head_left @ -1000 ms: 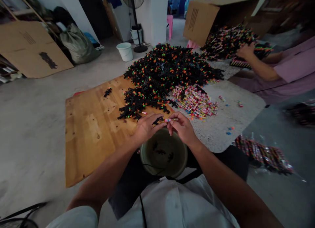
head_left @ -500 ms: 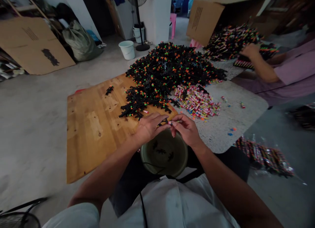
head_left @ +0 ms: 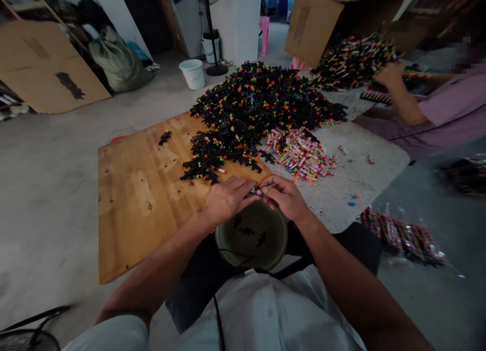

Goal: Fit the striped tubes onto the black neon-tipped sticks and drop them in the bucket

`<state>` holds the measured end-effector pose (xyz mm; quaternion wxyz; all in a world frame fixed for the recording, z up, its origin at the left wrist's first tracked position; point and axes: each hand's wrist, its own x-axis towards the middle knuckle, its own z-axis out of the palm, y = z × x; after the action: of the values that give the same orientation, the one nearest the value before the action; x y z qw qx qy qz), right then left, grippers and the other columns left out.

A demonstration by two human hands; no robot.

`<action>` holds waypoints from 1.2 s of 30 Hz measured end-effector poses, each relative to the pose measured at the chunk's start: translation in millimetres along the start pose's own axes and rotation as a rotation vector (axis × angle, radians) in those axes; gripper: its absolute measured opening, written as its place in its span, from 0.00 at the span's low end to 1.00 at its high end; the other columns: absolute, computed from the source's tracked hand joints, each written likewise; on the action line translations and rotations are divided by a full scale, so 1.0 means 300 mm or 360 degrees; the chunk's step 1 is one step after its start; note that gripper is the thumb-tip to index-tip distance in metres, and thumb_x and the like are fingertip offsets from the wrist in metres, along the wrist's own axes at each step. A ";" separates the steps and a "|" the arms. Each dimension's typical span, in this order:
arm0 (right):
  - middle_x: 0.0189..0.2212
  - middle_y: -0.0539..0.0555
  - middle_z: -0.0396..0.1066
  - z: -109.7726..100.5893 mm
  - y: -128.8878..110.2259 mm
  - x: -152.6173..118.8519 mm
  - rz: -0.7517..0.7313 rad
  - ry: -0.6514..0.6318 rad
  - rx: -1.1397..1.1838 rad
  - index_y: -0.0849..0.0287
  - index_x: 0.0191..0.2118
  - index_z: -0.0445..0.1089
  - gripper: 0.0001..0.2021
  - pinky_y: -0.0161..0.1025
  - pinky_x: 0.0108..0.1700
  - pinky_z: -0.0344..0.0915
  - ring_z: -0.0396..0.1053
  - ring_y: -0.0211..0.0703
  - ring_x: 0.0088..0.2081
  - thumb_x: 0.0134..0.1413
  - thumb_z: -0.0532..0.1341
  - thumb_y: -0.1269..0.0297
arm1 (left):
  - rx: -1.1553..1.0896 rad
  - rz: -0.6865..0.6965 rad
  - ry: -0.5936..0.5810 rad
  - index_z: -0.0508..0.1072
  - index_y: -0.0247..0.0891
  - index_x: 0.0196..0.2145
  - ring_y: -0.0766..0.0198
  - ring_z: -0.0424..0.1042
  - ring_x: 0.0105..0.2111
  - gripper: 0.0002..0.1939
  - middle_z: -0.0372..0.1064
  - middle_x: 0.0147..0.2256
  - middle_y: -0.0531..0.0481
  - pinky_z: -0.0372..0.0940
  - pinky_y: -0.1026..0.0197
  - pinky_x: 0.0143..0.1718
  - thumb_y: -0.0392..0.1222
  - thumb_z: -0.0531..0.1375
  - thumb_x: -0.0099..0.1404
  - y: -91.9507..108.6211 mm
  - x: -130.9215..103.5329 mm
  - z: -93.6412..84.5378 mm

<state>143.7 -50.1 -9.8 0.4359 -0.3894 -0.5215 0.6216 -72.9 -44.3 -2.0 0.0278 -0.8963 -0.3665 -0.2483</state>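
Note:
Over the rim of a pale basin (head_left: pixel 284 247), my two hands meet at the table's front edge. My left hand (head_left: pixel 227 199) is closed round a small black toy gun (head_left: pixel 252 190), mostly hidden by the fingers. My right hand (head_left: pixel 287 198) pinches a small pink-and-white tube (head_left: pixel 259 192) against the toy gun's end. Several black toy guns (head_left: pixel 246 231) lie at the bottom of the basin, between my legs. Just beyond my hands rises a big pile of black toy guns (head_left: pixel 243 103) with orange and green tips. A heap of small colourful tubes (head_left: pixel 304 156) lies to its right.
A lone toy gun (head_left: pixel 164 137) rests on the wooden board (head_left: pixel 125 209). At the right, a person's hand (head_left: pixel 391 75) works beside another pile, before a cardboard box (head_left: pixel 313 25). Bagged goods (head_left: pixel 402 237) lie on the floor; a white bucket (head_left: pixel 192 74) stands behind the table.
My hands stay together over the basin, with small finger shifts at the tube and toy gun. The whole view has moved slightly. The other person's hand remains at the far pile.

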 end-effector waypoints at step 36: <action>0.41 0.60 0.79 -0.312 0.148 0.107 0.0119 0.0642 -0.1802 0.61 0.47 0.76 0.13 0.40 0.46 0.68 0.76 0.48 0.43 0.69 0.54 0.66 | -0.0260 -0.0385 -0.0710 0.79 0.39 0.38 0.55 0.78 0.39 0.09 0.79 0.36 0.44 0.71 0.55 0.42 0.44 0.61 0.73 0.098 -0.316 0.315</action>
<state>215.5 5.8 -69.0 0.2290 -0.6893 -0.6644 0.1761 -70.7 -104.8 -125.0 -0.1559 -0.8778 -0.4467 -0.0748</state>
